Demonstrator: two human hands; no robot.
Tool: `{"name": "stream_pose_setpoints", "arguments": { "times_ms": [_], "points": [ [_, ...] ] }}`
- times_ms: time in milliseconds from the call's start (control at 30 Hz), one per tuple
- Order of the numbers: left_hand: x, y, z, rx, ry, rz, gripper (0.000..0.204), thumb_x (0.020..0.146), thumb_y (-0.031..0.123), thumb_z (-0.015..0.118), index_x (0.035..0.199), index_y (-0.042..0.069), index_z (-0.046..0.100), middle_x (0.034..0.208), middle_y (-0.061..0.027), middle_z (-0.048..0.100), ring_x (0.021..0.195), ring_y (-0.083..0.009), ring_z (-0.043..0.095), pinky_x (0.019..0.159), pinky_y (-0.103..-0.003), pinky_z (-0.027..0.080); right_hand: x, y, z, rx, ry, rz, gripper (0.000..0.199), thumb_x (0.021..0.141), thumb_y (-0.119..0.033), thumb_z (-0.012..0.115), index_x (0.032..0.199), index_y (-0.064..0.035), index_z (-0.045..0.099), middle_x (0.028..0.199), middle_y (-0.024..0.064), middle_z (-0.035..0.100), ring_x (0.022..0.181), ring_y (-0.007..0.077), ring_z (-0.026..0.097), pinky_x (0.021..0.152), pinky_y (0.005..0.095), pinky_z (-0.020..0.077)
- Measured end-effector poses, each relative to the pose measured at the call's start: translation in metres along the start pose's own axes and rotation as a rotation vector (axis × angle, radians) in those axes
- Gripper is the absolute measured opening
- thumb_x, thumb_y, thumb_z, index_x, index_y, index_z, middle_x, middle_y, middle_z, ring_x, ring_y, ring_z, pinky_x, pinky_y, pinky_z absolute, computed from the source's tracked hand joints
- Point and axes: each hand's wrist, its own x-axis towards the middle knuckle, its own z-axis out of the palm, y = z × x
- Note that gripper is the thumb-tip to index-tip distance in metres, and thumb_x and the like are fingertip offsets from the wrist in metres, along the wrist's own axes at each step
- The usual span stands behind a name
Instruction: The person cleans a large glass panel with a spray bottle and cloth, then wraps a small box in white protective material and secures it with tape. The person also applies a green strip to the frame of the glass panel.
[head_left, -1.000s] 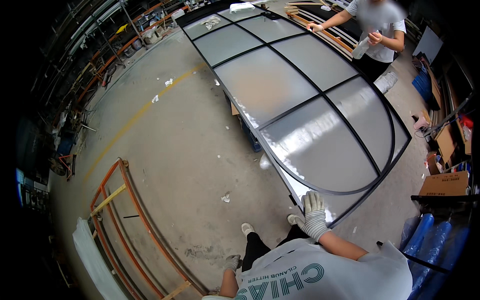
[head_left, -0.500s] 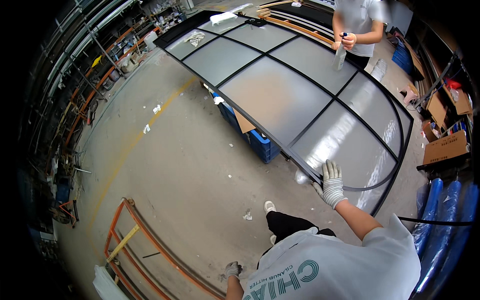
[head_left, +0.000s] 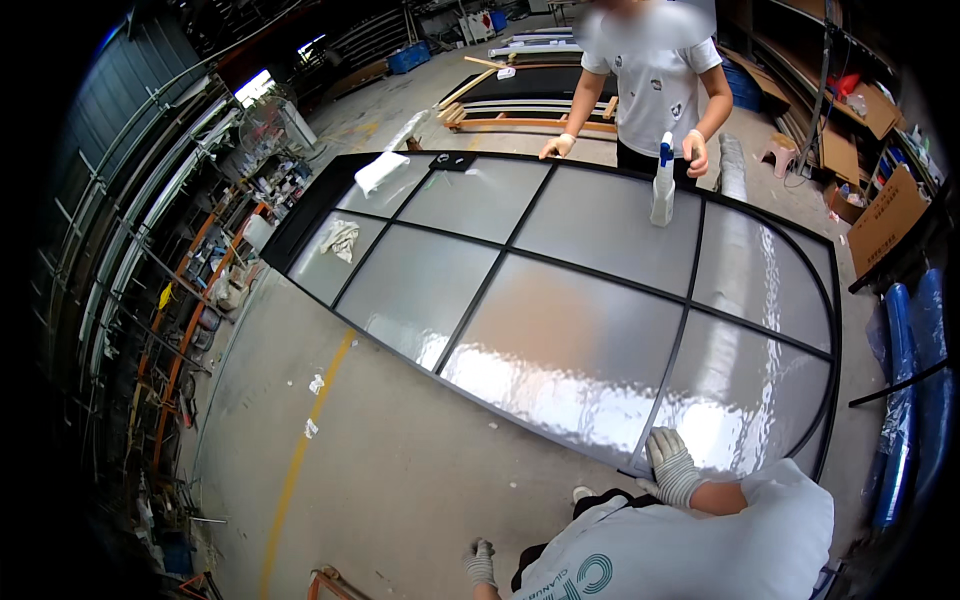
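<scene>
A large black-framed panel with frosted glass panes lies flat in front of me, one corner end rounded by a curved bar. My right hand, in a striped grey-white glove, rests on its near edge, fingers stretched over the glass and thumb at the frame. Lower down, my left hand, gloved too, hangs beside my body with loosely bent fingers and nothing visible in it. On the far side of the glass stands a clear spray bottle with a blue and white head. A crumpled cloth lies toward the left end.
A co-worker stands across the panel, one hand on its edge and one near the bottle. A white bundle and a black object lie on the panel. Blue-wrapped rolls stand right; a loaded rack lines the left.
The co-worker has let go of the spray bottle, which now stands on the glass. My view has tilted up and turned. My right hand stays at the panel's near edge.
</scene>
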Motion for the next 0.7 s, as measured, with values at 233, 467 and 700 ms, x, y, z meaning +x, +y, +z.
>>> {"name": "stream_pose_setpoints", "arguments": {
  "times_ms": [233, 467, 700],
  "points": [
    [0.122, 0.167, 0.045, 0.277, 0.183, 0.345, 0.026, 0.086, 0.005, 0.057, 0.11, -0.005, 0.057, 0.097, -0.0133, 0.064, 0.087, -0.0201, 0.06, 0.081, -0.032, 0.049, 0.034, -0.018, 0.011, 0.068, 0.066, 0.208, 0.088, 0.073, -0.052, 0.061, 0.13, 0.0097, 0.035, 0.134, 0.0312, 0.034, 0.126, 0.0478, 0.03, 0.107, 0.0593, 0.0191],
    [0.29, 0.411, 0.181, 0.657, 0.075, 1.161, 0.038, 0.079, 0.01, 0.061, 0.116, 0.002, 0.054, 0.118, -0.0201, 0.053, 0.109, -0.0378, 0.05, 0.096, -0.045, 0.041, 0.184, -0.091, 0.049, -0.059, 0.05, 0.467, 0.083, 0.076, -0.047, 0.061, 0.133, 0.0083, 0.036, 0.139, 0.0306, 0.031, 0.131, 0.0468, 0.026, 0.11, 0.0578, 0.0139],
    [0.475, 0.546, 0.368, 0.869, -0.147, 1.416, 0.051, 0.077, 0.025, 0.064, 0.122, 0.006, 0.052, 0.135, -0.0234, 0.041, 0.125, -0.0409, 0.038, 0.103, -0.05, 0.033, 0.357, -0.148, 0.1, -0.101, 0.021, 0.611, 0.084, 0.078, -0.049, 0.06, 0.133, 0.0102, 0.036, 0.14, 0.0309, 0.031, 0.135, 0.0452, 0.022, 0.111, 0.0588, 0.0105]
  ]
}}
